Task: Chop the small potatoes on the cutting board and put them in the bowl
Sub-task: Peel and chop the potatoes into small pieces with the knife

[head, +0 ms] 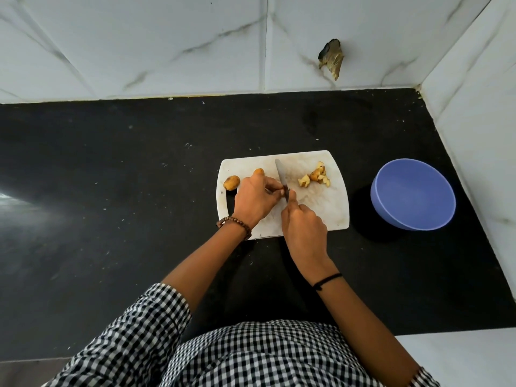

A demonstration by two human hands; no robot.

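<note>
Mid-chop in a home kitchen: a person works at a white cutting board set toward the right end of a black counter; the right hand is wrapped round the handle of a knife, forefinger laid along the spine, blade pointing to the board's far edge; the left hand curls its fingertips on what is judged to be a third potato, pressed against the blade and all but hidden by the fingers; one whole potato lies at the board's left edge; a second potato peeps out beyond the left knuckles; chopped pieces sit heaped near the far right corner; the blue bowl, just off the board's right edge, shows nothing inside. Chopping looks roughly half done; the next stroke calls for fingertips tucked clear of the edge, and in time a sweep of the pieces rightward into the bowl.
</note>
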